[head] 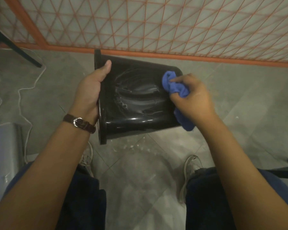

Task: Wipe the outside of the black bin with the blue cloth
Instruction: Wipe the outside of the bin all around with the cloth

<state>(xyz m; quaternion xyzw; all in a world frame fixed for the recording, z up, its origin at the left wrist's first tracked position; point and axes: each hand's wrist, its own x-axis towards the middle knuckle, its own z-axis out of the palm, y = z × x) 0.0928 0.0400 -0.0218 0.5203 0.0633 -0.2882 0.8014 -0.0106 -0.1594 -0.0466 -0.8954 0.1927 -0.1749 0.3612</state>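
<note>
While it's held sideways in mid-air, above the grey tiled floor (239, 105) & in front of the person's knees, the black bin (136, 103) has its rim to the left & its base to the right. Its upturned side is glossy, w/ pale wet smears across the middle. The blue cloth (173, 86) is bunched up & pressed on that side near the base end; a tail of it hangs down past the base corner. Right hand (194, 99) clutches the cloth, fingers curled round it, one fingertip poking into the wad. Left hand (90, 90) grasps the bin at its rim: thumb flat on the outer wall, other fingers hidden behind the rim. A brown-strapped watch (79, 123) sits on the left wrist. Below: two pale shoes (191, 166), dark trousers. A white cord (24, 90) snakes over the floor at left; an orange mesh fence (156, 27) runs behind the bin.
</note>
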